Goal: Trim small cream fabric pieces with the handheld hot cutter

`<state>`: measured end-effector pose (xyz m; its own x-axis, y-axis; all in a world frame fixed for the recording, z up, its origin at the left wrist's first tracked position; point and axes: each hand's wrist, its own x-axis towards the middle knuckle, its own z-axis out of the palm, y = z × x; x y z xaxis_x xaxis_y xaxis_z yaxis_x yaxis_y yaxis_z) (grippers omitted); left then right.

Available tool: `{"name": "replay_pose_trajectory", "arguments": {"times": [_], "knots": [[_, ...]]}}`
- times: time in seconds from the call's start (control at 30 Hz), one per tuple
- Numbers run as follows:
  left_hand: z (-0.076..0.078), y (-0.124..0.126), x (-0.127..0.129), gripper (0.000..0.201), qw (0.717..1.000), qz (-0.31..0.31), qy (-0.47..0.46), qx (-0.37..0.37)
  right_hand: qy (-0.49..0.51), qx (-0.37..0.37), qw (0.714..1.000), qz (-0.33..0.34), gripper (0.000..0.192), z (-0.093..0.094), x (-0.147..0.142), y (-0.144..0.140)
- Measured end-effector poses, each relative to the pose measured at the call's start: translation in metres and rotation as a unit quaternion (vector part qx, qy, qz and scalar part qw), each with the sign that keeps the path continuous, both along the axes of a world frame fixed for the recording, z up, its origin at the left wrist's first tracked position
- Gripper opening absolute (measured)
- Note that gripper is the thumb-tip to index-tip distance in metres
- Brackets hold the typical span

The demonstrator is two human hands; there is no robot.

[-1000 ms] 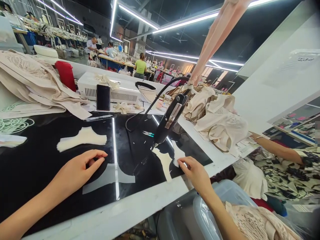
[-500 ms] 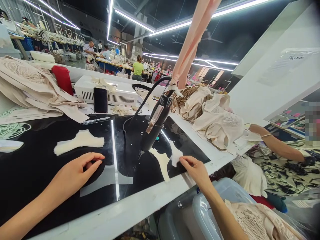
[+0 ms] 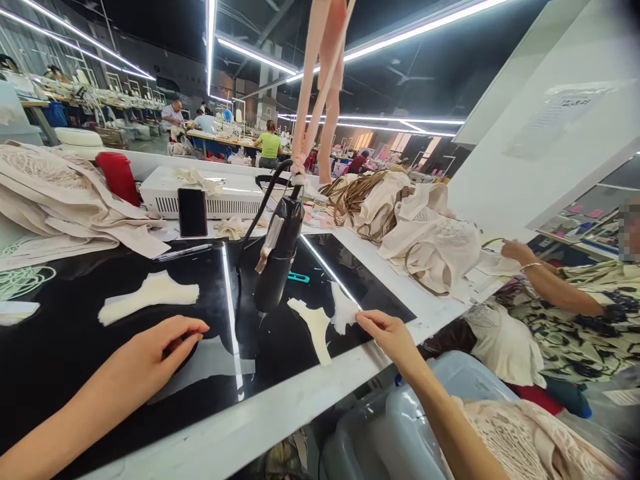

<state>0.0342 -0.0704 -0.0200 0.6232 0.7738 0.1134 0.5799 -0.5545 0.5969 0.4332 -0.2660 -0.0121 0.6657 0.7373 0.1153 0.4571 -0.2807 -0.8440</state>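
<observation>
Right hand (image 3: 387,333) is pinching the near corner of a small cream fabric piece (image 3: 344,311) between thumb and fingertips; the piece is lying flat on the glossy black table (image 3: 60,347), close to its near white edge. Left hand (image 3: 137,363) is resting on the table with fingers loosely curled together, the thumb meeting the forefinger; whether anything thin is sitting between them cannot be told. A pale translucent sheet (image 3: 210,360) is lying just beside that hand.

A second, longer cream piece (image 3: 313,327) is lying just left of the pinched one, and a third, wider piece (image 3: 147,297) is lying well apart to the left. A black handheld tool (image 3: 277,257) is hanging on a cord from above, its tip pointing down near the table between the two hands.

Handling judgement: the cut pieces are looking thin, light and limp, likely to fold or slide on the slick surface, so a grip at a corner or edge with light pressure is appearing suitable.

A dark phone (image 3: 193,212) is leaning against a white vented box (image 3: 220,193). A heap of beige garments (image 3: 425,227) is lying to the right, where another person's hand (image 3: 515,251) is working. No brand or legible writing is showing; a paper notice on the white wall is too blurred to read.
</observation>
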Motion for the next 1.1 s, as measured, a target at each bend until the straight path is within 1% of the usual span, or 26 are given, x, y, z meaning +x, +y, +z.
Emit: {"name": "replay_pose_trajectory", "arguments": {"times": [0.07,0.13,0.2,0.27,0.33,0.43,0.5,0.53,0.6,0.67,0.83,0.9,0.97,1.0,1.1], "knots": [[0.012,-0.021,0.013,0.031,0.997,-0.073,-0.001,0.033,0.024,0.007,1.000,-0.002,0.034,-0.001,-0.001,-0.001],[0.024,-0.046,0.034,0.026,0.985,-0.165,0.003,0.055,0.055,0.016,0.998,-0.005,0.034,-0.001,-0.002,-0.002],[0.032,-0.070,0.063,0.030,0.963,-0.246,-0.012,0.107,0.088,0.029,0.996,-0.008,0.035,-0.001,-0.002,-0.002],[0.036,-0.086,0.098,0.028,0.932,-0.319,-0.017,0.171,0.121,0.049,0.991,-0.012,0.037,0.000,0.000,-0.001],[0.034,-0.091,0.137,0.025,0.908,-0.346,-0.025,0.237,0.150,0.071,0.986,-0.014,0.037,0.001,0.001,0.000],[0.021,-0.086,0.191,0.017,0.892,-0.332,-0.027,0.307,0.193,0.104,0.976,-0.015,0.037,0.002,0.003,0.002],[0.010,-0.080,0.218,0.018,0.881,-0.329,-0.009,0.339,0.227,0.127,0.965,-0.015,0.037,0.003,0.003,0.003],[0.005,-0.078,0.228,0.019,0.881,-0.320,0.002,0.348,0.246,0.142,0.959,-0.016,0.036,0.003,0.003,0.004],[-0.003,-0.076,0.239,0.020,0.882,-0.310,0.015,0.355,0.290,0.178,0.940,-0.019,0.036,0.004,0.005,0.005],[-0.008,-0.076,0.242,0.019,0.883,-0.307,0.020,0.354,0.339,0.225,0.913,-0.026,0.036,0.007,0.009,0.006],[-0.010,-0.076,0.240,0.017,0.885,-0.311,0.022,0.346,0.436,0.350,0.828,-0.048,0.032,0.022,0.022,0.004],[-0.010,-0.075,0.241,0.016,0.888,-0.311,0.018,0.340,0.456,0.378,0.805,-0.038,0.032,0.030,0.024,0.001],[-0.008,-0.074,0.241,0.015,0.892,-0.309,0.009,0.331,0.466,0.388,0.795,-0.024,0.032,0.039,0.021,-0.003],[-0.006,-0.074,0.240,0.015,0.894,-0.307,0.003,0.327,0.469,0.385,0.795,-0.016,0.032,0.042,0.017,-0.005],[0.006,-0.077,0.230,0.015,0.901,-0.306,-0.032,0.307,0.468,0.344,0.814,0.006,0.029,0.050,0.002,-0.011]]}}
